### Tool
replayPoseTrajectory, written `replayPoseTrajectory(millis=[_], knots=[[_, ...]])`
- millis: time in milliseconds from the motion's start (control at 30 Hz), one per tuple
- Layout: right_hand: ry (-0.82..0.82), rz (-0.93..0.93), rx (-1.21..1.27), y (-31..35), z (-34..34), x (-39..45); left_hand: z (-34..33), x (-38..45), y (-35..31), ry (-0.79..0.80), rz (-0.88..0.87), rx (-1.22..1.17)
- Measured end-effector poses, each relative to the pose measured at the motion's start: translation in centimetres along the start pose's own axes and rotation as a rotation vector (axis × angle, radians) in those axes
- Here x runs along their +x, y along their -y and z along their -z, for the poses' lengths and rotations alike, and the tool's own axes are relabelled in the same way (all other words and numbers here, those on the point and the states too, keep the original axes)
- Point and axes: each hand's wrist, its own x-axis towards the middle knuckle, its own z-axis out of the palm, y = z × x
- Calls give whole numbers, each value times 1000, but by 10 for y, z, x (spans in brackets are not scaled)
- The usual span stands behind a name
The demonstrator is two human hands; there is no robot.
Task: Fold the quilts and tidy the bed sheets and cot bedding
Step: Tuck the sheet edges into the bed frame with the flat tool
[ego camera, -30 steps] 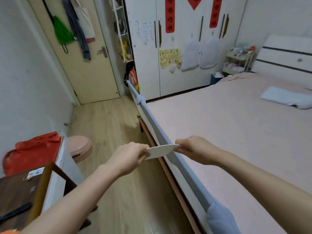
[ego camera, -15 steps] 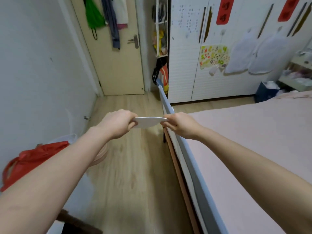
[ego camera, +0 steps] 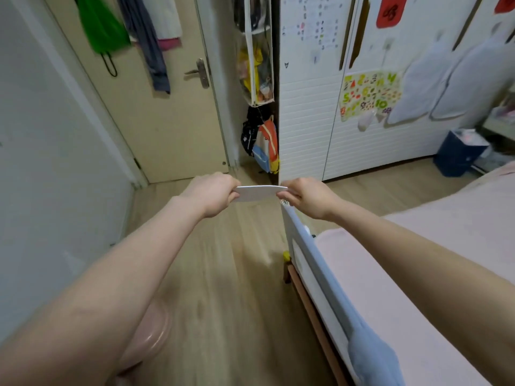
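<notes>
From the head camera, the left hand point(ego camera: 211, 192) and right hand point(ego camera: 302, 196) each pinch one end of a flat white piece point(ego camera: 257, 193) held level, its long axis running side to side between them, over the floor just beyond the bed rail point(ego camera: 315, 264) and the pink sheet point(ego camera: 418, 274).

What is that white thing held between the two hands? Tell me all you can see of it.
The white piece is thin, flat and smooth, perhaps plastic or stiff card; I cannot tell which. Its top edge is straight, its lower edge curves. It lies level above the floor, near the end of the bed rail. The left hand pinches one end, the right hand the other.
</notes>
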Motion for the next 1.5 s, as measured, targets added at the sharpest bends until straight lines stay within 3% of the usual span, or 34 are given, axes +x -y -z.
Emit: replayPoseTrajectory(millis=[167, 533, 700, 800, 967, 1267, 1500], knots=[[-19, -172, 72, -87, 16, 114, -18, 159, 40, 8, -134, 12], [-154, -342, 205, -261, 52, 377, -45, 509, 145, 99, -245, -44], [-218, -500, 220, -344, 78, 461, -50, 663, 152, 117, -400, 27], [-336, -634, 251, -394, 85, 495, -50, 763, 139, 110, -550, 52], [-474, -927, 244, -459, 134, 502, -27, 894, 70, 78, -865, 82], [-766, -1376, 77, -580, 217, 380, -2, 1008, -204, 32, -1420, 31], [-889, -1489, 98, -726, 297, 299, 10, 1103, -405, 4, -1587, 14]])
